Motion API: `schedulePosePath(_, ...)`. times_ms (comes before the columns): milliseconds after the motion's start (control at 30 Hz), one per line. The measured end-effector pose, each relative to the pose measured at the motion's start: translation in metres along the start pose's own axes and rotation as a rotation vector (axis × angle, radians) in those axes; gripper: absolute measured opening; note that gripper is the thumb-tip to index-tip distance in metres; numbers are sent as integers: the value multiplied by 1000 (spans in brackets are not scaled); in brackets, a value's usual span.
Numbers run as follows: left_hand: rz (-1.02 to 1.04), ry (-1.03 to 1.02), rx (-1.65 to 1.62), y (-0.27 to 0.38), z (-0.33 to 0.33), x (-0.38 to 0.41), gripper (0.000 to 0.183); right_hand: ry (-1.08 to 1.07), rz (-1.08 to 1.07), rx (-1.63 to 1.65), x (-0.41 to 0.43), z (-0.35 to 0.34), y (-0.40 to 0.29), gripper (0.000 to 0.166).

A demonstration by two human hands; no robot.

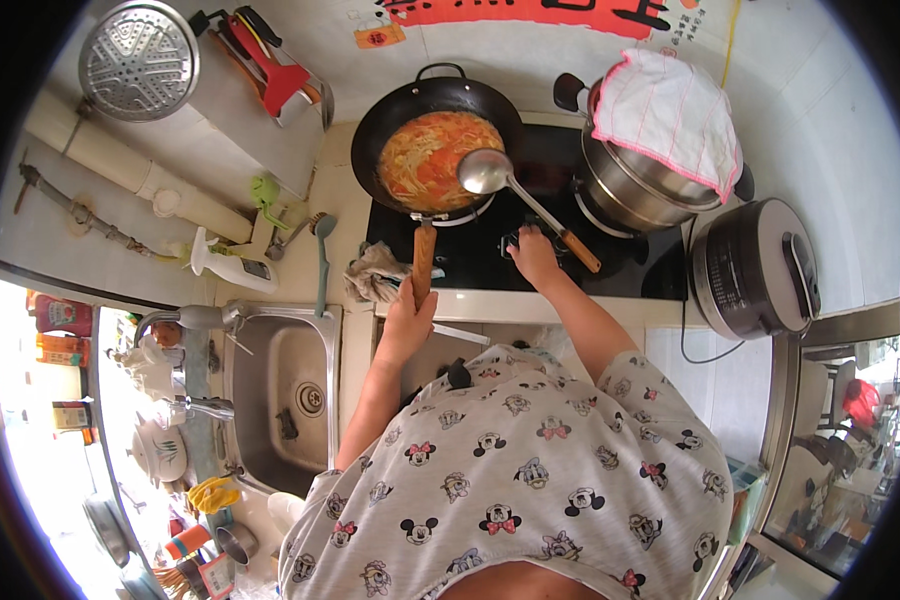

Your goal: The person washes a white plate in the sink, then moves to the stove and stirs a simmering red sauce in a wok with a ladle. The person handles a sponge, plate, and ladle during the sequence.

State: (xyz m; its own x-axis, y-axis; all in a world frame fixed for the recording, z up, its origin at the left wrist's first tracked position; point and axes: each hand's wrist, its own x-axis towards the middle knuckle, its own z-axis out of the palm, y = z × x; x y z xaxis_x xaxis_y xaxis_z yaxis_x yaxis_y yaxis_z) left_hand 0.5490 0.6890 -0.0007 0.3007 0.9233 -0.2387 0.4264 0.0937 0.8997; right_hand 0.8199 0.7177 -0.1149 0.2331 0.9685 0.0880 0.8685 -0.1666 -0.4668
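Observation:
My left hand (408, 318) grips the wooden handle (424, 255) of a black wok (371, 139) on the left burner. Inside the wok is a reddish-orange soup (435, 161) with pale strands, which look like enoki mushrooms. At the front of the black glass gas stove (544, 157), my right hand (534, 253) has its fingers on a control knob (508, 244), mostly covered by the hand. A steel ladle (484, 172) rests with its bowl over the wok's right side. Its wooden-tipped handle slants across the stove, just right of my right hand.
A steel steamer pot (630, 184) draped with a white cloth (667, 112) occupies the right burner. Beside it stands an electric cooker (750, 270) with a cord. A crumpled rag (375, 274), a dish brush (322, 255) and a spray bottle (229, 262) lie near the steel sink (334, 375).

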Motion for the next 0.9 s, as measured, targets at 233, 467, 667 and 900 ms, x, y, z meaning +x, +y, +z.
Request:
schedulePosePath(233,-16,-16,8,5,-1,-1,38,-15,-15,15,-4,1,3,46)
schedulePosePath(467,-49,1,48,2,-1,-2,39,37,4,21,-32,-22,-9,63)
schedulePosePath(667,130,61,75,-23,6,5,41,93,-4,46,-17,-5,4,58)
schedulePosePath(900,55,75,75,-21,2,1,43,176,37,240,-35,-43,-15,39)
